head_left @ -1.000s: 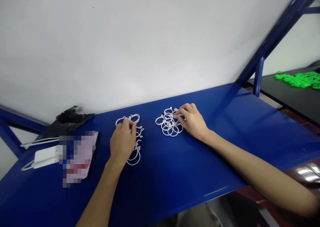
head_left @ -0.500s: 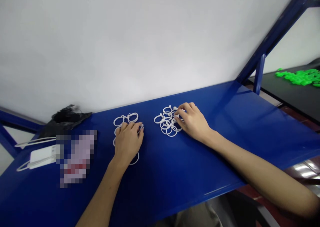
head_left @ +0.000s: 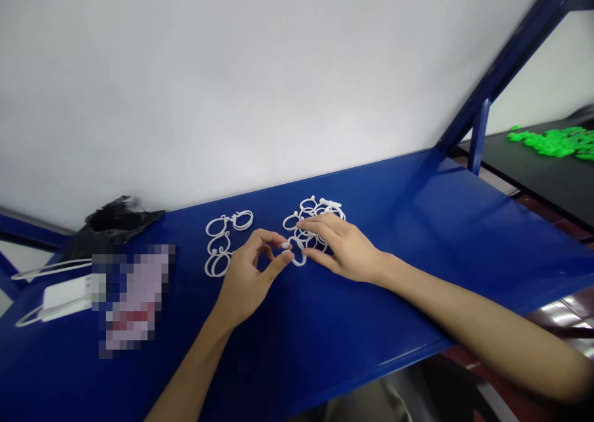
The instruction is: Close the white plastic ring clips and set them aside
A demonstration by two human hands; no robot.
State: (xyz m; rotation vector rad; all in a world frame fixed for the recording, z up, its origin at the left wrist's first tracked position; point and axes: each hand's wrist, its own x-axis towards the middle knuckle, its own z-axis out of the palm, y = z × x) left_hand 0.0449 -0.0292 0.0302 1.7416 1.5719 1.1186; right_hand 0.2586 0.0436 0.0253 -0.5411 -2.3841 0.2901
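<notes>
My left hand [head_left: 253,270] pinches a white plastic ring [head_left: 299,262] by its small knobbed end, between thumb and fingertips. Over a loose pile of similar white rings [head_left: 315,244] lies my right hand [head_left: 341,245], its fingers stretched out and thumb apart. The right thumb is close to the pinched ring's right side; whether it touches cannot be made out. Part of the pile is hidden beneath that hand. Left of my left hand, a group of white rings [head_left: 217,227] lies on the blue tabletop [head_left: 288,341], some overlapping, with small eyelets showing.
A crumpled black plastic bag [head_left: 118,221] sits at the back left. Nearer are a white box-like device [head_left: 67,297] with a cable and a blurred pinkish packet [head_left: 139,292]. Blue metal posts [head_left: 501,78] rise at the right. Bright green pieces [head_left: 557,142] lie on a black table beyond.
My left hand has moved right, from over the left group to beside the pile, and the ring now shows in its pinch. My right hand has shifted left and nearer, over the pile.
</notes>
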